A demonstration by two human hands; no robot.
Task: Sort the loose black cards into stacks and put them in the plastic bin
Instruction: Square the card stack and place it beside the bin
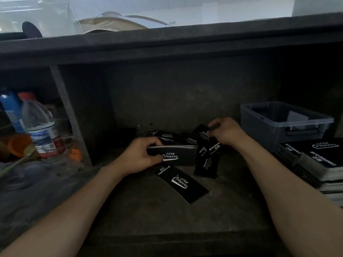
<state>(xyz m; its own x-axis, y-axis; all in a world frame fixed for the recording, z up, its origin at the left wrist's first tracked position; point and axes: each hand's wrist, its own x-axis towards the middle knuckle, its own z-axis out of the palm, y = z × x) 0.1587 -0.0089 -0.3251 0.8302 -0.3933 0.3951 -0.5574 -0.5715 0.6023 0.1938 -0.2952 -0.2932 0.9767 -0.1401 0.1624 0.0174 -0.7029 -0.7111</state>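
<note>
My left hand [141,154] grips a small stack of black cards [176,154] with white "Club Camping" print, held a little above the dark shelf floor. My right hand [224,131] pinches a single black card [203,135] at its top end, just right of that stack. More loose black cards lie around: one long card [182,184] in front of my left hand, one card [206,166] beside it, and several others [165,135] behind the stack. The translucent plastic bin [259,123] stands at the right, open, with something pale inside.
Tall stacks of black cards [315,162] sit at the right edge, in front of the bin. At the left, past a grey upright divider [68,115], stand a water bottle [39,125], an orange cup [17,144] and a glass. A dark shelf board [167,45] overhangs above.
</note>
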